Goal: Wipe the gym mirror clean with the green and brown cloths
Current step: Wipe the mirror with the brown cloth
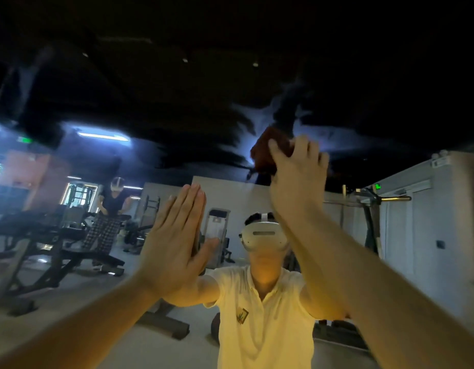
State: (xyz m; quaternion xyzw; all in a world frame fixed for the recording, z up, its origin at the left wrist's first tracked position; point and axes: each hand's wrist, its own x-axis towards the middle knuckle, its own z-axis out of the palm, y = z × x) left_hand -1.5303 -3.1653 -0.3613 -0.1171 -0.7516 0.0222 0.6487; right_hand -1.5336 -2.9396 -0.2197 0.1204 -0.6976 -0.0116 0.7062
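Though the shirt badge [242,316] is unreadable, right hand [297,179] grips brown cloth [261,155].

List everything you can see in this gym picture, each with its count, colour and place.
mirror: one, streaked, fills the view
brown cloth: one, brown, high on the mirror
weight benches: several, dark, reflected at left
exit signs: two, green, reflected left and right
second person: one, dark top, reflected at left
headset: one, white, reflected at centre
left hand: one, flat on the mirror
right hand: one, holds the brown cloth
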